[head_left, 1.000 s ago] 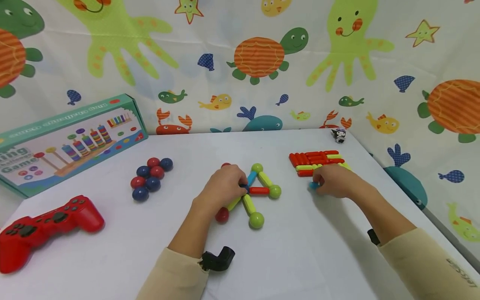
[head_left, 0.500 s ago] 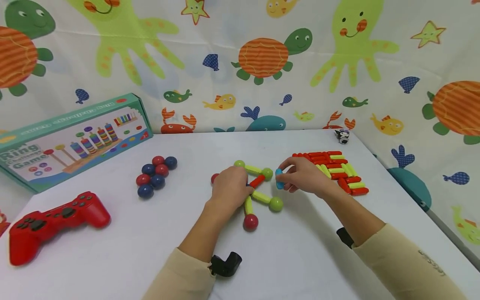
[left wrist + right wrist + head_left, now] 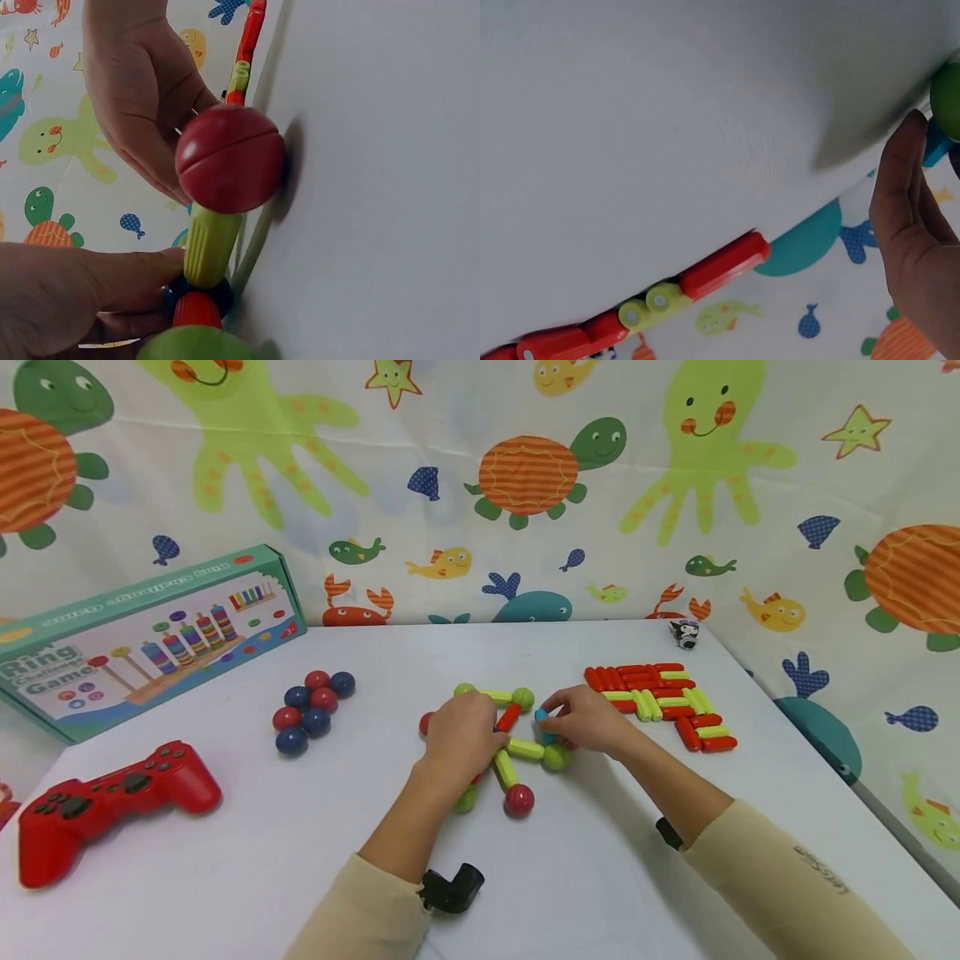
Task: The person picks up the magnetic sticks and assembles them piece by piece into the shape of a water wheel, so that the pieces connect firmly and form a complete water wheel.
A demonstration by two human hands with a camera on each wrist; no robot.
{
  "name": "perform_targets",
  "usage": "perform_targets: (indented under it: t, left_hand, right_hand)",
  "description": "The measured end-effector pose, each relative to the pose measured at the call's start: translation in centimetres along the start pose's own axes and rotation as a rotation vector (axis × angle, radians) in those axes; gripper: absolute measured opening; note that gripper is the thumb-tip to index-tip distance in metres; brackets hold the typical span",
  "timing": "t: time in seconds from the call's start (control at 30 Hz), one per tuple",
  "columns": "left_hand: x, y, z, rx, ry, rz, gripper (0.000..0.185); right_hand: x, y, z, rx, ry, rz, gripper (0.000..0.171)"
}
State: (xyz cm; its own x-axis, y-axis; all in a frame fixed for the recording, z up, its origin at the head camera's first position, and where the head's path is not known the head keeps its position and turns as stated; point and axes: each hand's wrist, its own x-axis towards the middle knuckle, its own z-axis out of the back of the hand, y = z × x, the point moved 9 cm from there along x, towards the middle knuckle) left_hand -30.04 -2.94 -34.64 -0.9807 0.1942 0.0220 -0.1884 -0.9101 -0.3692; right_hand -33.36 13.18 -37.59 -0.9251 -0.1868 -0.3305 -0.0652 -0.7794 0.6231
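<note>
The left hand (image 3: 461,735) pinches the dark blue ball (image 3: 224,297) in a star (image 3: 506,768) of red and lime rods. Just right, the right hand (image 3: 585,718) pinches a plain blue rod (image 3: 548,737), long axis roughly away from the person, near end by a lime ball (image 3: 556,757). Farther, left of both hands, stands a printed box (image 3: 150,643).

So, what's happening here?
A person is working on a toy shape made of sticks and balls. The left hand holds it at a dark blue ball. The right hand pinches a light blue stick right by a green ball. Spare sticks lie to the right, spare balls to the left.
</note>
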Motion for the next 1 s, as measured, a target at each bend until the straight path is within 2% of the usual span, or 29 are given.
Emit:
perform_targets:
  t: [0.13, 0.27, 0.37, 0.53, 0.63, 0.77, 0.9, 1.0]
  left_hand:
    - [0.2, -0.3, 0.0, 0.010, 0.015, -0.026, 0.027]
    - [0.3, -0.5, -0.1, -0.002, 0.068, -0.064, 0.022]
    - [0.4, -0.5, -0.3, -0.054, 0.125, -0.102, 0.014]
    - [0.5, -0.4, -0.6, -0.153, 0.189, -0.123, 0.022]
    - [0.7, -0.6, -0.5, -0.171, 0.162, -0.128, 0.020]
    - [0.9, -0.7, -0.2, -0.135, 0.099, -0.126, 0.015]
    - [0.9, -0.3, -0.1, -0.080, 0.065, -0.092, 0.011]
    - [0.7, 0.1, -0.1, -0.071, 0.064, -0.078, 0.011]
  right_hand:
    - [0.5, 0.4, 0.2, -0.065, -0.042, -0.008, 0.038]
    - [0.8, 0.8, 0.5, -0.086, -0.083, 0.007, 0.033]
    - [1.2, 1.0, 0.6, -0.076, -0.082, 0.040, 0.031]
    - [1.6, 0.8, 2.1, -0.073, -0.073, 0.132, 0.031]
    - [0.8, 0.1, 4.6, -0.136, -0.118, 0.182, 0.031]
    - [-0.4, -1.7, 7.5, -0.302, -0.160, 0.186, 0.027]
    - [-0.5, -3.8, 8.0, -0.443, -0.143, 0.135, 0.026]
    - [-0.2, -4.8, 7.4, -0.487, -0.129, 0.105, 0.028]
